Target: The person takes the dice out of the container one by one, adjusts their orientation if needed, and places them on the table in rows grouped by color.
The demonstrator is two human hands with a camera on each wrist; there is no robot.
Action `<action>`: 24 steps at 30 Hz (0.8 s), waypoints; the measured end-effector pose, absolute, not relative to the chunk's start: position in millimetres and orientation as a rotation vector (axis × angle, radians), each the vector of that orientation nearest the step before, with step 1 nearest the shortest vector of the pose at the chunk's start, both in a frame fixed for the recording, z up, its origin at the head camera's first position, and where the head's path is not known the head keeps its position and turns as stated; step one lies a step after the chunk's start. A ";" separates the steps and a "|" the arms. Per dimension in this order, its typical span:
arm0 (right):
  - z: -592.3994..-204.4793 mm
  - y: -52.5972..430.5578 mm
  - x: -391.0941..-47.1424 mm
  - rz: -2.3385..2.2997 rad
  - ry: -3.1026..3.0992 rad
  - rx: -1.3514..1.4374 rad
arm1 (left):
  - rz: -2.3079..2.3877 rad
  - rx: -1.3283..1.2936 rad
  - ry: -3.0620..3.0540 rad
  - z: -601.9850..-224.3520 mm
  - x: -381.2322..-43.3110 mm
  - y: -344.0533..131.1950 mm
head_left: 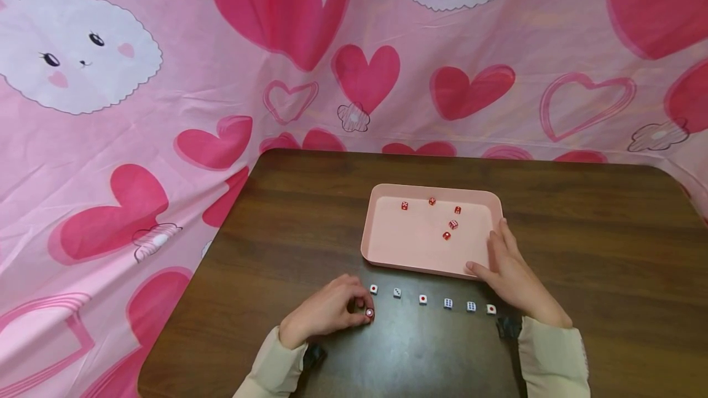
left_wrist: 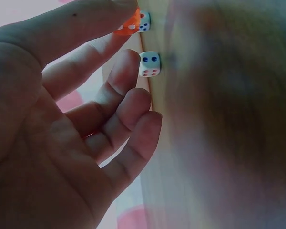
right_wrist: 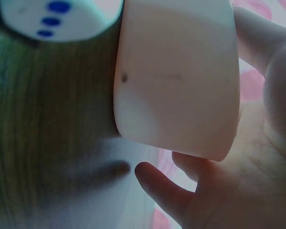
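Observation:
My left hand (head_left: pixel 334 306) pinches a red die (head_left: pixel 369 312) between thumb and index finger, low over the table, left of a row of white dice. The left wrist view shows this red die (left_wrist: pixel 128 25) at the fingertips, the other fingers loosely bent. At the tray's near right corner, my right hand (head_left: pixel 511 275) holds the pink tray (head_left: pixel 420 269), its thumb over the front rim and fingers along the right side. Inside the tray lie several red dice (head_left: pixel 453 225). In the right wrist view, the tray's wall (right_wrist: pixel 178 95) covers part of the fingers.
Several white dice (head_left: pixel 423 300) form a line in front of the tray, the leftmost white die (head_left: pixel 374 289) just beyond my left fingertips. The dark wooden table (head_left: pixel 597 232) extends to both sides. A pink heart-patterned cloth (head_left: pixel 310 97) hangs behind and at the left.

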State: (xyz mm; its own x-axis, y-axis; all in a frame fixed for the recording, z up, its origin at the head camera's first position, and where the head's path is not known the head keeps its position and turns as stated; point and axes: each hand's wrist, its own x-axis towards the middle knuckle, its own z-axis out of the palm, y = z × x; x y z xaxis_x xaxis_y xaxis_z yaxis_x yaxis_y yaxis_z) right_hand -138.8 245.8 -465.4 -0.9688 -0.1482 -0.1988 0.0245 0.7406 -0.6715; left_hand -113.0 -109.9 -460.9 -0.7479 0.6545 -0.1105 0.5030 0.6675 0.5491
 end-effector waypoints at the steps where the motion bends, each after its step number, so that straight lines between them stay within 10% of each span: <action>1: -465.3 245.8 -138.9 -1.048 2.703 -0.098 | 0.718 0.919 2.579 -461.7 -113.1 -109.9; 24: -464.7 245.9 -138.1 -1.043 2.701 -0.099 | 0.692 0.875 2.548 -471.1 -114.7 -110.6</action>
